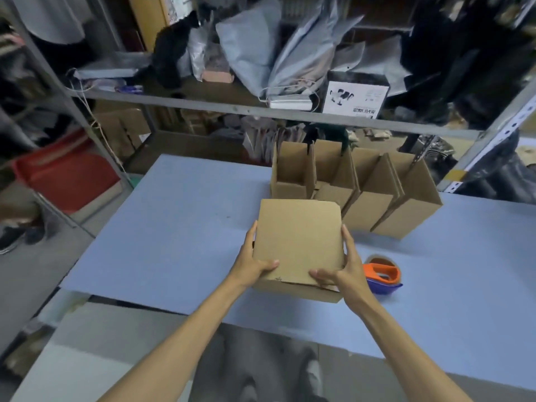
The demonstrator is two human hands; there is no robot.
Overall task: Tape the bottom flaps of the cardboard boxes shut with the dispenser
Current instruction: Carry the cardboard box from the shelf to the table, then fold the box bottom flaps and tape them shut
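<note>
**Flaps pressed flat, dispenser waiting off the right wrist**

Both hands clamp the small brown cardboard box, the left hand and right hand each with fingers spread along a side and thumb pinning the folded flaps. The orange-and-purple tape dispenser lies just outside the right hand, so that's the nearer reach. Beyond the grip, a row of open-topped cardboard boxes stands, contents not visible.

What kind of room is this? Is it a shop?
Probably a packing or stock room: grey mailer bags piled on a metal shelf, folded cardboard boxes lined up, and a tape dispenser on the table.
</note>
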